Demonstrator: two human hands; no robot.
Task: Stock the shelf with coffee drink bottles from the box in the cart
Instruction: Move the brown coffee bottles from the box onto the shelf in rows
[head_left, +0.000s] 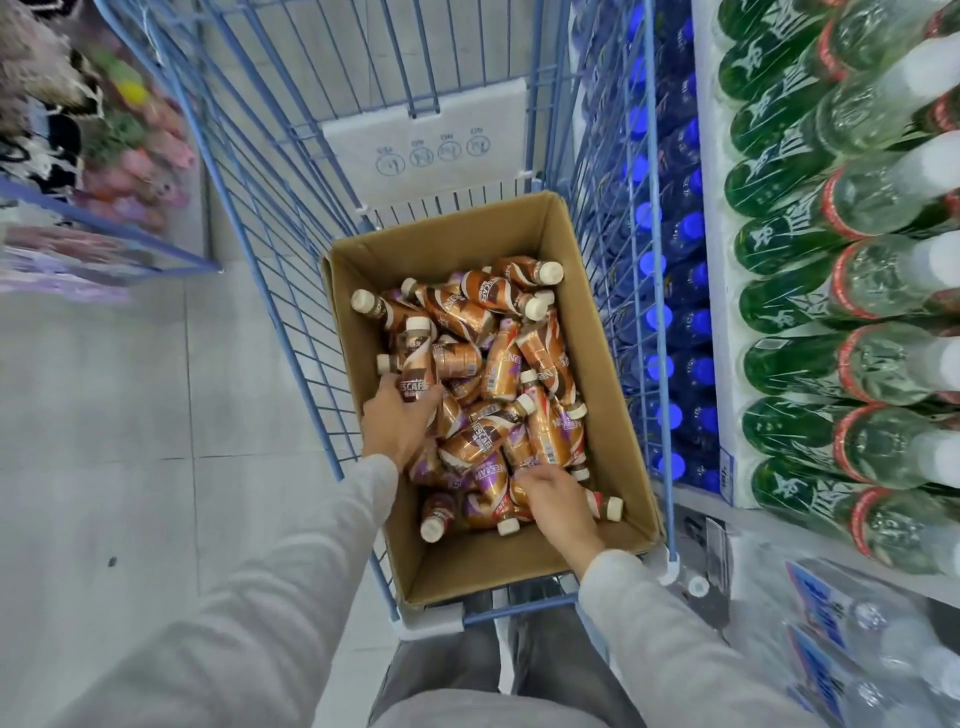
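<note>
An open cardboard box (608, 332) sits in a blue wire cart (270, 208) and holds several brown and orange coffee drink bottles (501, 364) with cream caps, lying in a loose heap. My left hand (397, 423) grips one upright coffee bottle (418, 364) at the box's left side. My right hand (558, 501) reaches into the near end of the heap with its fingers curled round a lying bottle (605, 505); that bottle's cap sticks out to the right of the hand.
Shelves on the right carry rows of green bottles (789, 260) with clear ones beside them, and blue-capped bottles (675, 312) stand behind the cart's wire side. Packs of water (852, 639) lie at lower right. A white box (431, 150) stands in the cart's far end. Grey tiled floor (130, 415) lies to the left.
</note>
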